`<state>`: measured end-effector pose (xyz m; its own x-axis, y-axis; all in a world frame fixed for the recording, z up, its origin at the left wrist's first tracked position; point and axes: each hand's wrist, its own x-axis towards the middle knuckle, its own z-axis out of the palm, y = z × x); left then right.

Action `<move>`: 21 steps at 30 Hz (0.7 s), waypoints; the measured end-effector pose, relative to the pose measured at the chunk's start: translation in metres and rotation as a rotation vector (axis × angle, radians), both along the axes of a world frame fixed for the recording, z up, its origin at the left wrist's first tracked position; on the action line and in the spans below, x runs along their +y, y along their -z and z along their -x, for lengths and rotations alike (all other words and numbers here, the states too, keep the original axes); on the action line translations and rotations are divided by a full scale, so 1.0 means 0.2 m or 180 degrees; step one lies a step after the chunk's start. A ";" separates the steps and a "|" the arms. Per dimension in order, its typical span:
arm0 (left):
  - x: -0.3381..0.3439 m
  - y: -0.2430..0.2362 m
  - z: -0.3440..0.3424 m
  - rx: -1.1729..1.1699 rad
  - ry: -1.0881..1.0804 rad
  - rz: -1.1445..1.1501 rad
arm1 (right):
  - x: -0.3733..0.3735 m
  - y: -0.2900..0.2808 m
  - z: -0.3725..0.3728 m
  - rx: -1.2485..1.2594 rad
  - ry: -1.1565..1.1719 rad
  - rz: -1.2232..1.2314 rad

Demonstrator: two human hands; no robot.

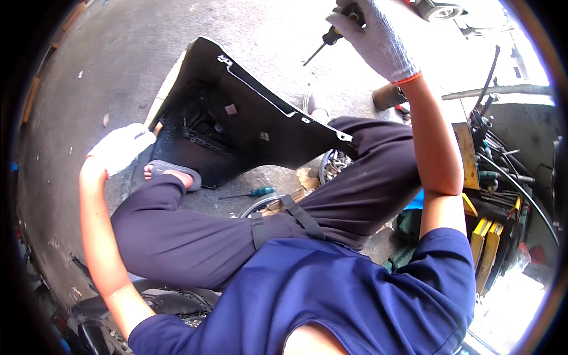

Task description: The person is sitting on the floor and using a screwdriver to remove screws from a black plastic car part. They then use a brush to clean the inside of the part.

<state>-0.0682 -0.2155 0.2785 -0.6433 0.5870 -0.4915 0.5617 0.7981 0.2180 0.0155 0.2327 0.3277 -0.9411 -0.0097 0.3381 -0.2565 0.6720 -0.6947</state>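
A large curved black vehicle body panel, shaped like a fender, stands between my legs with its inner side toward me. White metal tabs line its upper edge. My left hand, in a white knit glove, is closed on the panel's left edge. Raised at the upper right, my right hand, gloved too, grips a screwdriver with a black and yellow handle. Its shaft points down and left, apart from the panel. A second screwdriver, with a teal handle, lies on the ground below the panel.
A bowl of small metal parts sits beside my right thigh. At right, a rack of tools and yellow cases stand close to my arm. A brown can is beyond my knee. Dark machine parts lie behind at lower left.
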 end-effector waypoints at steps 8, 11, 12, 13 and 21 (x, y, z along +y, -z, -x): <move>0.44 0.22 -0.21 0.1401 0.1050 -0.0972 | 0.08 0.14 -0.02 0.0151 0.0582 0.0875; 0.80 0.35 -0.21 0.1434 0.1719 -0.1143 | 0.19 0.34 0.02 0.0812 0.0230 0.0172; 0.94 0.42 -0.18 0.1170 0.1890 -0.1254 | 0.21 0.38 0.00 0.0660 0.0256 0.0660; 1.06 0.51 -0.16 0.0941 0.2004 -0.1469 | 0.21 0.36 -0.04 0.0676 0.0423 0.0364; 1.43 0.82 -0.07 0.0681 0.2084 -0.0862 | 0.39 0.17 -0.09 0.0479 0.1251 0.1519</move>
<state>-0.0552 0.0712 0.1141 -0.1854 0.9664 -0.1780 0.9567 0.2188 0.1920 0.0336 0.3113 0.2942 -0.7855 0.5111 0.3489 -0.1719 0.3613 -0.9165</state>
